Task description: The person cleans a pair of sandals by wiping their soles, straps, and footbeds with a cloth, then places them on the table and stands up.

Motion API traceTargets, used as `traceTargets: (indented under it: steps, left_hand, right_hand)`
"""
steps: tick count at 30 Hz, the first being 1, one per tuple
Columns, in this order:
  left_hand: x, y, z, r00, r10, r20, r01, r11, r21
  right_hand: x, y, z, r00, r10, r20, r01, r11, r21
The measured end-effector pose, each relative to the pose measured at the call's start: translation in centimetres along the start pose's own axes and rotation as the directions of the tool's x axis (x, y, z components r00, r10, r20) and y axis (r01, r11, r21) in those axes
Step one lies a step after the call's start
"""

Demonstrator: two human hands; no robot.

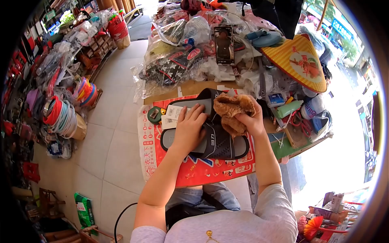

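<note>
A pair of dark grey slide sandals (221, 141) lies side by side on a red printed sheet (194, 172). My left hand (189, 128) rests on the nearer slide, its fingers stretched over towards the farther one. White paper tags (174, 112) stick out beside those fingers. In my right hand (250, 117) is a bunched brown fluffy cloth (233, 111), held against the strap end of the slides and hiding part of it. A small green and yellow round object (154, 115) sits left of the tags.
Behind the sheet, plastic-wrapped goods (174, 65) are piled up, with a phone (224, 45) propped among them. A yellow conical hat (300, 62) and a green tube (289, 108) are at the right. Crowded shelves and a bucket (65, 121) line the tiled floor (117, 141) on the left.
</note>
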State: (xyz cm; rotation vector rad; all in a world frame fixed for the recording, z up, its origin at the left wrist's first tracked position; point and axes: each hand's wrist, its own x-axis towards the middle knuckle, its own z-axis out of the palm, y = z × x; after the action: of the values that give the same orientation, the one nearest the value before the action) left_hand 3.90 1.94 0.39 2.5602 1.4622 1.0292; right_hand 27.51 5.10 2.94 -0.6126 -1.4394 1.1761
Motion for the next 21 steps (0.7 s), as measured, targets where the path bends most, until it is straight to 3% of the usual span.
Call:
traceTargets:
  steps: [21]
  left_hand:
    - [-0.07, -0.10, 0.06, 1.000, 0.001, 0.006, -0.001, 1.000, 0.001]
  right_hand:
    - [0.05, 0.00, 0.11, 1.000, -0.004, -0.013, 0.004, 1.000, 0.000]
